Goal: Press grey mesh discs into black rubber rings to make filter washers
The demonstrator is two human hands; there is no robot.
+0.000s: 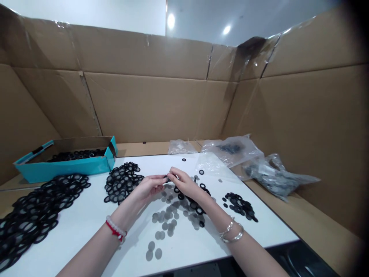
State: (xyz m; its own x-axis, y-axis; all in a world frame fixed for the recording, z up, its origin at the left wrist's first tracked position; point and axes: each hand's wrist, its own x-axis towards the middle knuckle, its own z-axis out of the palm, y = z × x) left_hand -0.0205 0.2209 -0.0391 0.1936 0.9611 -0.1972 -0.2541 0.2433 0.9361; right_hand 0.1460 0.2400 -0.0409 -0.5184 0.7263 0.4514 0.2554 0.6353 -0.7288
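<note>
My left hand point(150, 187) pinches a small black ring point(167, 178) above the white board. My right hand point(184, 182) meets it there, its fingertips closed at the same ring. Whether a disc sits inside the ring is too small to tell. Thin grey discs point(165, 226) lie scattered on the board below my hands. Loose black rings point(198, 209) lie under and beside my right wrist, partly hidden by it. Left of my left hand is a heap of black rings with grey centres point(122, 182).
A larger heap of rings point(37, 207) spreads along the left side. Behind it stands a blue box point(66, 167) with black rings inside. Small black discs point(240, 207) are piled at right. Clear plastic bags point(269, 175) lie past the board's right edge. Cardboard walls point(150, 104) surround the board.
</note>
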